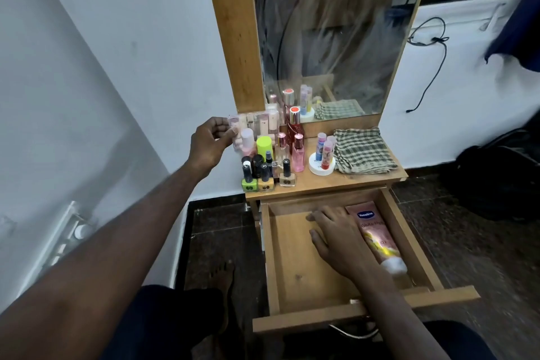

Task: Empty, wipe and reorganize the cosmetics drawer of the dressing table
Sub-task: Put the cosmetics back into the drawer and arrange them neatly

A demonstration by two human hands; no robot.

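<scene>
The wooden drawer of the dressing table is pulled out. Along its right side lies a pink Vaseline tube. My right hand rests flat inside the drawer, fingers spread, its edge against the tube. My left hand is raised at the left end of the tabletop, pinching a clear plastic case of lipsticks. In front of the case stand nail polish bottles, perfume bottles and a lime-capped bottle.
A folded checked cloth lies on the tabletop's right part beside a white jar with lip balm sticks on it. The mirror rises behind. A dark bag sits on the floor to the right. My foot is left of the drawer.
</scene>
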